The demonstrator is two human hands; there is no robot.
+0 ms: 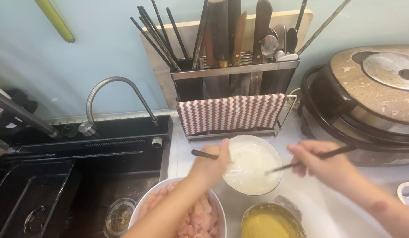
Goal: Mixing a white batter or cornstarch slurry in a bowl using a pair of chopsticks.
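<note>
My left hand (212, 164) grips the near left rim of a white bowl (253, 164) holding a white powder or batter, and a dark handle sticks out to the left of the hand. My right hand (321, 163) holds dark chopsticks (301, 162) whose tips reach into the white bowl from the right. In front of the bowl, partly under my left forearm, sits a white bowl of raw pink meat pieces (195, 220). Beside it stands a bowl of yellow crumbs (268, 222).
A black sink (81, 176) with a curved tap (116, 94) lies to the left. Behind the bowls stands a knife and chopstick rack (233, 75) with a red-and-white striped cloth (231, 112). A large round cooker (372, 97) fills the right side.
</note>
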